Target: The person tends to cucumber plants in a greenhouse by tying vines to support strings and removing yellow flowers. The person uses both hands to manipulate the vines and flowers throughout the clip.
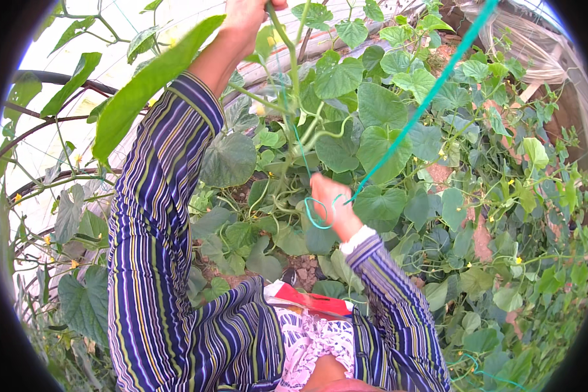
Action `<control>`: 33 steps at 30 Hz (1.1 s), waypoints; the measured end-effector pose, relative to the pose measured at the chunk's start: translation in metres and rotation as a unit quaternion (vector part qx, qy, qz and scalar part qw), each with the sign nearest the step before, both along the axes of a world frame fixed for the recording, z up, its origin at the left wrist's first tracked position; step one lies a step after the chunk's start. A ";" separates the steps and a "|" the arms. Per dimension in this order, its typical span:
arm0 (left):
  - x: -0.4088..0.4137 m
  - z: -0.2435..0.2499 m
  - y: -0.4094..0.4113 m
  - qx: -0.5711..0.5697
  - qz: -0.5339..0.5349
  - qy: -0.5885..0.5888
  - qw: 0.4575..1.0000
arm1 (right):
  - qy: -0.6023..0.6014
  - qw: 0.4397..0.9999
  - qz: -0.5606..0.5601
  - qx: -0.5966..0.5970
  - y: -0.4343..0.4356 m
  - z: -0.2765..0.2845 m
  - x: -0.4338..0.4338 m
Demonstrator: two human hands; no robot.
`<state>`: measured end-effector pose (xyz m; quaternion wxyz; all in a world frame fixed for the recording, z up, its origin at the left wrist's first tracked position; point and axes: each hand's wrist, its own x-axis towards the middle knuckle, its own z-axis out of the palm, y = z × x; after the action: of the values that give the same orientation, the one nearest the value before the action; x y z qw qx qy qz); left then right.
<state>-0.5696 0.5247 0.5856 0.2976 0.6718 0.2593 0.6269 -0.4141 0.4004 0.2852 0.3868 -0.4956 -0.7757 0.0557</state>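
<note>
At the top edge my left hand (245, 22) is raised and partly cut off by the frame, with its fingers closed around the thick green stem of a cucumber-like vine (293, 63). My right hand (332, 203) is lower, in front of my chest, curled on a thin green twine (318, 225) that makes a loose loop beside the fingers. From this hand a stretch of twine rises steeply to the upper right. Another thin strand goes up from it along the vine. A large leaf (152, 93) covers part of my left forearm.
Leafy vines with small yellow flowers (518, 260) fill the right side. Pale plastic sheeting (93, 29) and dark curved poles (54, 76) stand on the left. Bare soil (304, 272) shows below. A red and white packet (308, 299) sits against my front.
</note>
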 end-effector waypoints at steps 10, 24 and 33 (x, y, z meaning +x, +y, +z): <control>0.033 0.019 -0.042 -0.073 -0.038 0.047 0.996 | 0.014 0.996 -0.065 -0.061 -0.013 -0.021 0.006; 0.033 0.024 -0.057 -0.067 -0.029 0.006 0.997 | 0.009 0.996 -0.041 -0.078 -0.011 -0.048 0.006; 0.025 0.035 -0.051 -0.063 -0.124 0.035 0.990 | 0.205 0.976 -0.021 0.069 0.021 0.065 0.003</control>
<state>-0.5450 0.4735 0.6206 0.4054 0.7004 0.2228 0.5436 -0.4108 0.4210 0.3501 0.5723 -0.4620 -0.6709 0.0941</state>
